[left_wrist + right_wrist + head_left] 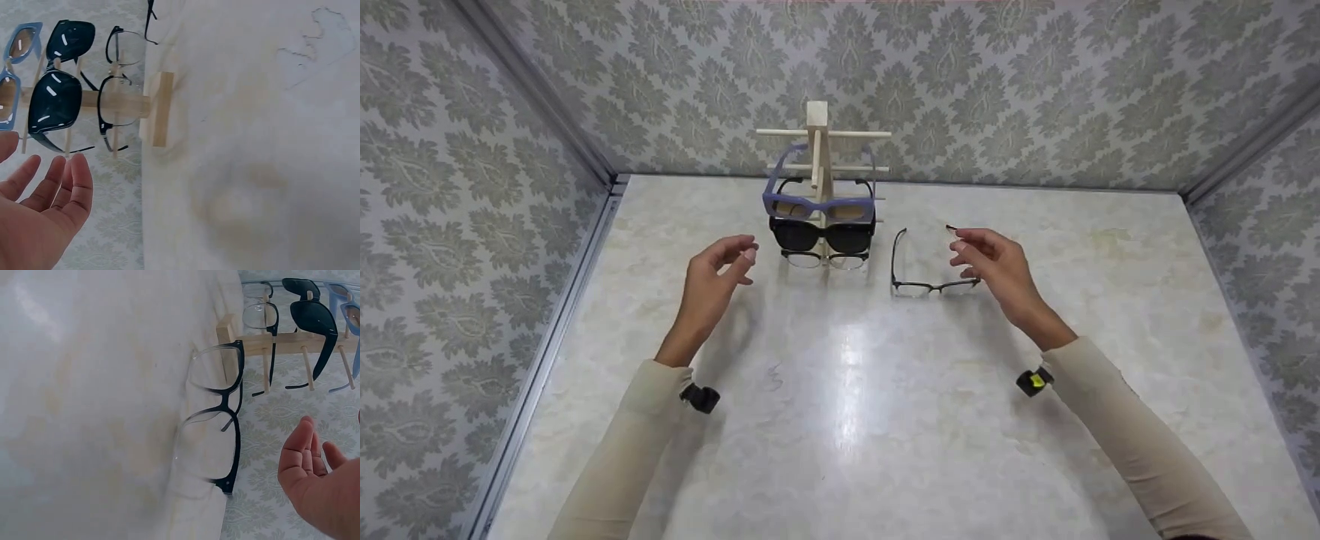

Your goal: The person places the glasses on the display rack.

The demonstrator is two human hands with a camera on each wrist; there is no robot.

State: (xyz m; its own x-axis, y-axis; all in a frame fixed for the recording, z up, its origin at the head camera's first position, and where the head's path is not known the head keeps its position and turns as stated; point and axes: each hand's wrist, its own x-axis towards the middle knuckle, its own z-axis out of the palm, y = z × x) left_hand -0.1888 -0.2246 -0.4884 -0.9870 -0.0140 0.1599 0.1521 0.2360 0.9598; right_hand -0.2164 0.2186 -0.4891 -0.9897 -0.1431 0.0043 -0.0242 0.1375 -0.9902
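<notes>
A wooden glasses stand [817, 116] holds blue-framed sunglasses [817, 206], black sunglasses [821, 237] below them and half-rim eyeglasses [847, 261] lowest. To its right, dark-browed eyeglasses [934, 287] rest on the table with their temples pointing back. My right hand [997, 270] hovers over their right temple, its fingers loosely bent; in the right wrist view the hand [320, 484] appears apart from the frame, gripping nothing. On the stand's other side, my left hand [712, 281] is held in the air with relaxed fingers, near the black sunglasses [55, 107] and not touching them.
The pale marbled table [930, 450] extends toward me. Patterned wall panels [1035, 90] enclose it at the back and both sides, with metal edging [547, 337] on the left. Bare pegs [862, 135] stick out at the stand's top.
</notes>
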